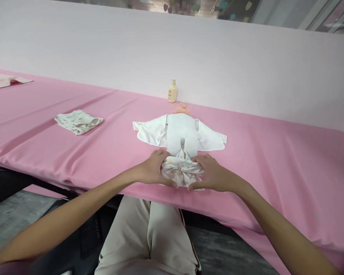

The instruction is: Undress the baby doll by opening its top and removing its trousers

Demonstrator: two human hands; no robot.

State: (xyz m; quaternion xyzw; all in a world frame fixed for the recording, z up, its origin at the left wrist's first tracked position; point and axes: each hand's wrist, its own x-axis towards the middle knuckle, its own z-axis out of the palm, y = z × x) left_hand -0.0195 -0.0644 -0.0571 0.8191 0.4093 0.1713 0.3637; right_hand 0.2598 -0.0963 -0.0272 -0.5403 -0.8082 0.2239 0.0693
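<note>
A baby doll dressed in a white garment (180, 133) lies on the pink table cover (275, 160), its sleeves spread out and its pinkish head (181, 109) toward the wall. At the doll's lower end sits a bunched piece of printed white cloth (181, 172). My left hand (152, 168) grips that cloth from the left, fingers curled round it. My right hand (213, 173) grips it from the right in the same way. Both hands rest near the table's front edge.
A small cream pump bottle (172, 91) stands by the pale wall behind the doll. A folded printed cloth (78, 121) lies to the left. Another pale cloth (2, 80) lies at the far left. My legs in beige trousers (149, 236) show below the table edge.
</note>
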